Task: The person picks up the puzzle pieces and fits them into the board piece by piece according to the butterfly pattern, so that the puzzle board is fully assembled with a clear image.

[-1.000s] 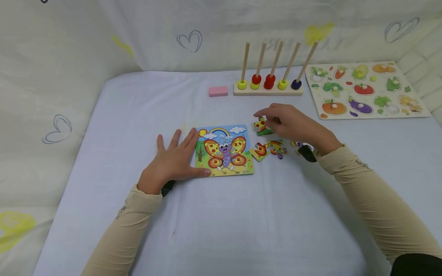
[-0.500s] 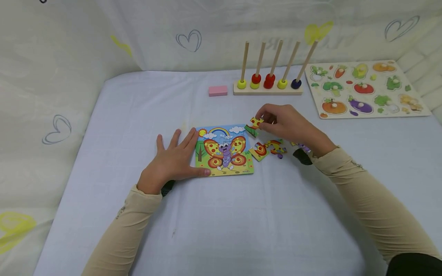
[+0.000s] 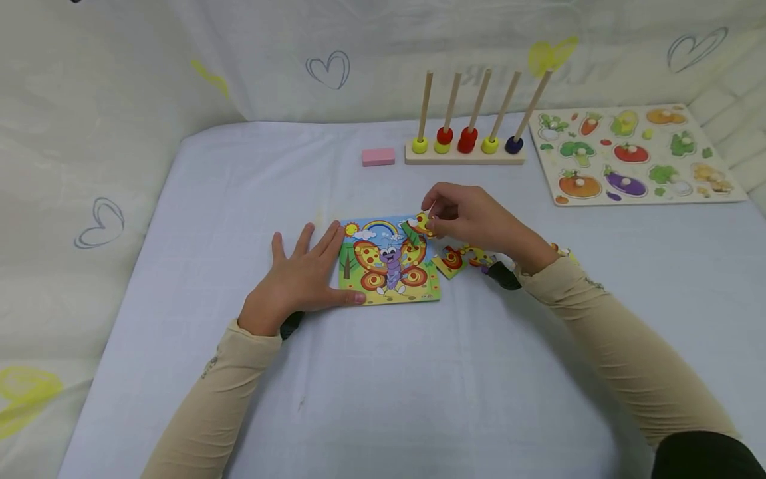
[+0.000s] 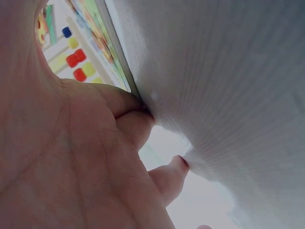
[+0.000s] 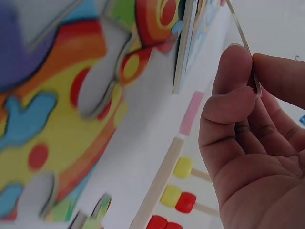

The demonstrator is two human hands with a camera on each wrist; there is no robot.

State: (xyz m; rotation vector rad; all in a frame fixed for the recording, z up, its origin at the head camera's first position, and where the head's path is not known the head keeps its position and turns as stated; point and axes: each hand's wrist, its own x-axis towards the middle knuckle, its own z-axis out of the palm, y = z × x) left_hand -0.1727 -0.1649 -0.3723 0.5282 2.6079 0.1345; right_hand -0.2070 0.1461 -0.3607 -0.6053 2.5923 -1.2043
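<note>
A square butterfly puzzle board (image 3: 391,266) lies on the table. My left hand (image 3: 299,283) rests spread out along its left side, thumb over the lower edge; the left wrist view shows the palm (image 4: 71,152) and fingertips against the board's edge. Between thumb and finger, my right hand (image 3: 469,216) pinches a yellow-and-green puzzle piece (image 3: 411,233) over the board's upper right corner. In the right wrist view that piece (image 5: 242,33) appears as a thin edge. Loose puzzle pieces (image 3: 450,263) lie right of the board, some partly hidden by the right wrist.
Behind the board sit a pink block (image 3: 378,157) and a wooden peg stand (image 3: 463,157) with coloured beads on upright rods. At the far right lies a vegetable peg puzzle (image 3: 640,156). A white cloth covers the table (image 3: 419,386).
My right hand has taken hold of a puzzle piece beside the board and carried it left over the upper right corner, turning it. The left hand has stayed still.
</note>
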